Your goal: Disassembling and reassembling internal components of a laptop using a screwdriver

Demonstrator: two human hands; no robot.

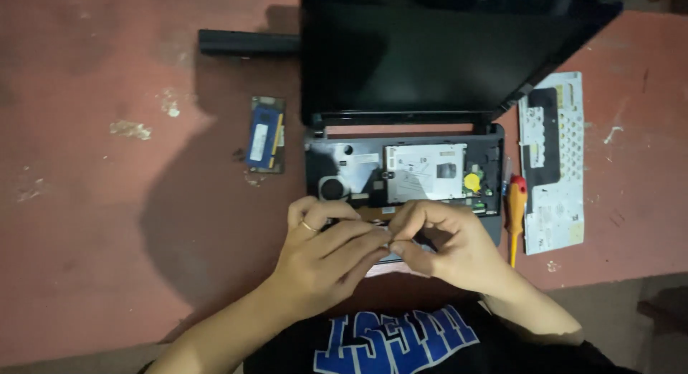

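The left hand and the right hand meet at the front edge of the small dark opened laptop with its keyboard removed, fingertips pinched together on something small and pale; what it is cannot be told, as the fingers hide it. The chassis lies at 12 o'clock from the hands, screen tilted back, which exposes the silver metal drive cover. An orange-handled screwdriver lies at 3 o'clock, the detached grey keyboard panel beyond it, and a blue memory module at 10 o'clock on the red table.
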